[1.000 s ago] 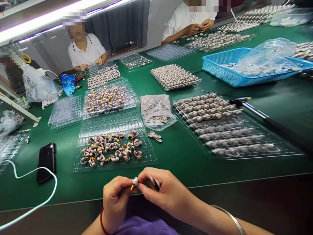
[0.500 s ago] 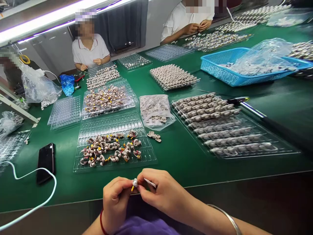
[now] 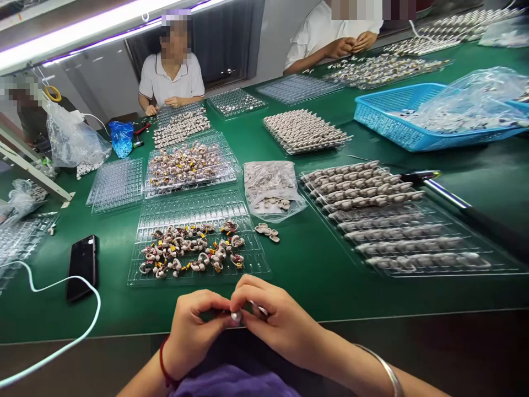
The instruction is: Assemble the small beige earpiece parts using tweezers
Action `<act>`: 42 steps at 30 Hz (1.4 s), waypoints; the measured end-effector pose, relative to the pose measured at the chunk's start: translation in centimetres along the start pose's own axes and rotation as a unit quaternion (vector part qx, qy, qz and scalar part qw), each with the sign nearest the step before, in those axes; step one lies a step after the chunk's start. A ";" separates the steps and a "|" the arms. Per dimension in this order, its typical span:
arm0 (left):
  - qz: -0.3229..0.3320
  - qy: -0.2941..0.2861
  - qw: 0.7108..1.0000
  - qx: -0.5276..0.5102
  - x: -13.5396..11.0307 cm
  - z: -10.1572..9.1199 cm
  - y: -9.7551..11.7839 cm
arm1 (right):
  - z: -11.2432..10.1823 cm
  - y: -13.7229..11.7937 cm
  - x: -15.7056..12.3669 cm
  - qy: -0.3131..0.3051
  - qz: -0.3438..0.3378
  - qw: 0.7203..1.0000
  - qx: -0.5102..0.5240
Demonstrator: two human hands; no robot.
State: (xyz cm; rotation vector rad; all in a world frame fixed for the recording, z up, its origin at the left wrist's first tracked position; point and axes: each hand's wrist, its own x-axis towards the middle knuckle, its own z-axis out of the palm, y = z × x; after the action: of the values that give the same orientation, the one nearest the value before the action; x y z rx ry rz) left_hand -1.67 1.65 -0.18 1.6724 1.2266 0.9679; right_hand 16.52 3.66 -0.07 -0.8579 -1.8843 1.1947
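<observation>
Near the table's front edge, my left hand (image 3: 196,322) pinches a small earphone piece (image 3: 236,317) between thumb and forefinger. It has a shiny, silvery-white rounded end; the rest is hidden by fingers. My right hand (image 3: 275,314) is closed on the same piece from the other side, its fingertips meeting the left ones. A pale, thin object (image 3: 259,310) shows inside the curled right fingers; I cannot make out its kind. Just beyond my hands, a clear plastic tray (image 3: 144,223) bears loose beige earphone pieces (image 3: 202,248) with yellow tabs.
A clear bag of beige shells (image 3: 270,184) lies mid-table, with loose shells (image 3: 268,232) beside it. At right are a filled tray (image 3: 417,231), a black-handled tool (image 3: 467,209) and a blue basket (image 3: 397,127). A phone (image 3: 82,267) and white cable (image 3: 97,314) lie left. Two co-workers sit opposite.
The view has shifted slightly. The held piece has turned between my fingers: its yellow tab, visible before, is hidden now. The pale object in my right hand shows less.
</observation>
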 end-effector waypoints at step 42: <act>-0.081 -0.036 0.992 0.095 1.2 -0.8 -1.4 | 1.8 -0.8 -0.8 -0.029 -0.236 0.761 -0.604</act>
State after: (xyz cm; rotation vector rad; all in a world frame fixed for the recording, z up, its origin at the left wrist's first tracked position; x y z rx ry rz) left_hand -2.58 3.18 -1.12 1.7074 1.4174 0.7040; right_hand 15.28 1.91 -0.07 -0.8232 -2.6429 -0.4715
